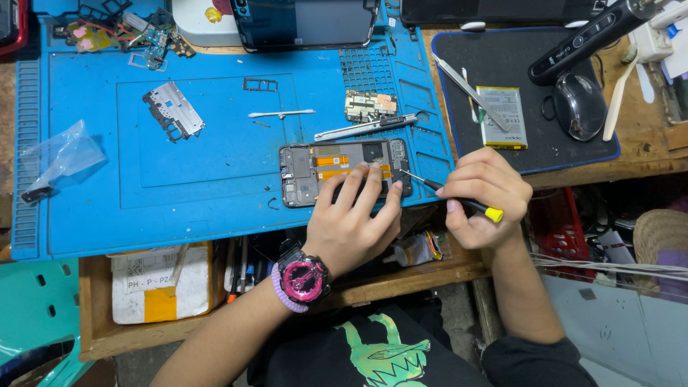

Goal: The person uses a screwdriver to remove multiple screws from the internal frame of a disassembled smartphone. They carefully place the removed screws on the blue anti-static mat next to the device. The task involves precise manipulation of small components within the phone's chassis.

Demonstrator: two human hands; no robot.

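Observation:
An opened phone body [315,166] with orange flex cables lies at the front edge of a blue work mat [201,158]. My left hand [352,218], with a pink watch on the wrist, presses its fingers on the phone's right half. My right hand [481,192] grips a small screwdriver [450,193] with a yellow end. Its tip touches the phone's right end.
On the mat lie a metal shield plate [172,110], a circuit board [369,104], tweezers [365,127], a thin white stick [281,114] and a plastic bag [61,154]. A black pad [502,57] to the right holds a battery [502,117], a mouse [579,105] and metal tweezers [469,91]. An open drawer sits below.

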